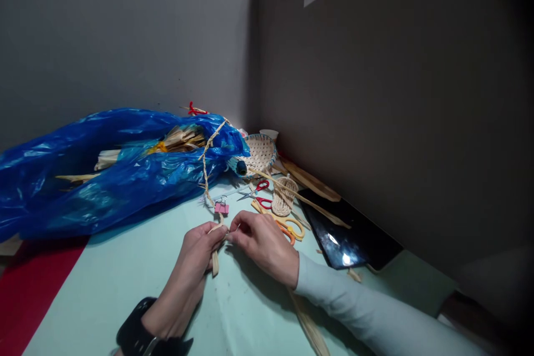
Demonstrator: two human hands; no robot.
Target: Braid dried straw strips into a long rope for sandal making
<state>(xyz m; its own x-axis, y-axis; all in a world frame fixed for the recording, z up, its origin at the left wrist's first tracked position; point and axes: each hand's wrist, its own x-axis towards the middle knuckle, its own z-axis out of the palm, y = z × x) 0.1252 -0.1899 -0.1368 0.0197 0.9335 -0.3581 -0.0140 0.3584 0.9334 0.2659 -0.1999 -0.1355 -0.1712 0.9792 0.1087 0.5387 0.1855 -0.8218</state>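
A pale braided cord runs from the blue bag down to a pink binder clip clamped on it. Just below the clip, my left hand pinches the flat straw strands, and a loose strand end hangs beneath the fingers. My right hand is beside it, thumb and forefinger closed on a thin strand near the left fingertips. The fine strand between the hands is hard to make out.
A blue plastic bag with dried husks lies left. Red scissors, orange-yellow scissors, a woven sole, a woven basket and a black tablet lie beyond my right hand. Husk strips lie under my right sleeve.
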